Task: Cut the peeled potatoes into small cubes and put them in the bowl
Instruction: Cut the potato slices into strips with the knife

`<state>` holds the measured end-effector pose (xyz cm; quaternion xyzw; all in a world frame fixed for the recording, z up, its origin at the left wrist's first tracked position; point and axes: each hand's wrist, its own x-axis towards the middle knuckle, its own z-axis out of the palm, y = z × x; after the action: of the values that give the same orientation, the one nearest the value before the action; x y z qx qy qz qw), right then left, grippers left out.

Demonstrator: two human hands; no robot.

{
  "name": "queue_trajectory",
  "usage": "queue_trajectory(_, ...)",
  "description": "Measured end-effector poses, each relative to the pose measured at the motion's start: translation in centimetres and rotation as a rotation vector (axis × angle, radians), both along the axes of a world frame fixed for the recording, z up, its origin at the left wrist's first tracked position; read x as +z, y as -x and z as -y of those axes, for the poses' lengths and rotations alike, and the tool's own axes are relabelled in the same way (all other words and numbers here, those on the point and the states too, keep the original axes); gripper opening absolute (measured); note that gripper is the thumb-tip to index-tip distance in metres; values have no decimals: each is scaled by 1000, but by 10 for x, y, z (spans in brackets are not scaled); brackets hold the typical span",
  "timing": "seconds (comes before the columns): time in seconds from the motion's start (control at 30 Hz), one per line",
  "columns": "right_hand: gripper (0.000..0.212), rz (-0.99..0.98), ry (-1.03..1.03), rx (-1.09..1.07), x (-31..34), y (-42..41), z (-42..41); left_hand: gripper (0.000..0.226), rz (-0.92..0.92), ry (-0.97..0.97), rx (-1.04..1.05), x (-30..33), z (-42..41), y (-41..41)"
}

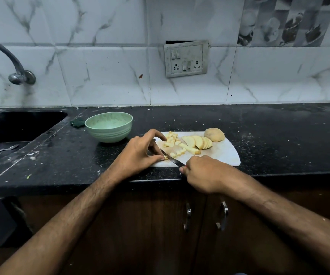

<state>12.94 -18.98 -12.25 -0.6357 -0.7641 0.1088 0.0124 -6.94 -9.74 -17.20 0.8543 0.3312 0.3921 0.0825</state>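
Note:
A white cutting board (223,153) lies on the black counter. On it are a whole peeled potato (214,134), a fan of potato slices (199,142), a potato strip (190,149) and a heap of small cubes (171,140). My right hand (203,173) grips the handle of a dark-bladed knife (172,160), whose blade points left across the board. My left hand (140,153) pinches a small potato piece (165,157) against the blade at the board's front left. A pale green bowl (109,127) stands left of the board and looks empty.
A sink (11,128) with a spoon (0,149) in it is at the far left under a tap (19,76). A dark green scrubber (77,123) lies behind the bowl. A switch and socket plate (186,58) is on the tiled wall. Cabinet doors with handles (224,215) are below the counter edge.

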Motion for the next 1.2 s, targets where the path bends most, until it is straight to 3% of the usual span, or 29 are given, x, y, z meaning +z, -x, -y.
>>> queue_trajectory(0.13,26,-7,35,-3,-4,4,3,43,-3,-7,-15,-1,-1,1)
queue_trajectory(0.3,34,201,-118,66,-2,1,16,34,-39,-22,1,-4,-5,4)
queue_trajectory(0.5,38,279,24,90,33,-36,11,30,-39,-16,31,-4,-6,3)
queue_trajectory(0.6,41,98,98,116,51,-67,-6,25,-44,-23,42,-4,-6,2)
queue_trajectory(0.7,43,-186,36,61,44,-97,-38,25,-80,-25,23,-2,-9,-1)
queue_trajectory(0.83,40,-748,-66,32,0,-105,-80,27,-96,98,-1,2,-18,-11)
queue_trajectory(0.9,40,-920,-158,28,-20,-100,-93,26,-79,159,12,3,-24,-17)
queue_trajectory(1.2,39,-1075,-253,70,-39,-97,-107,22,-194,44,111,4,-43,-32)
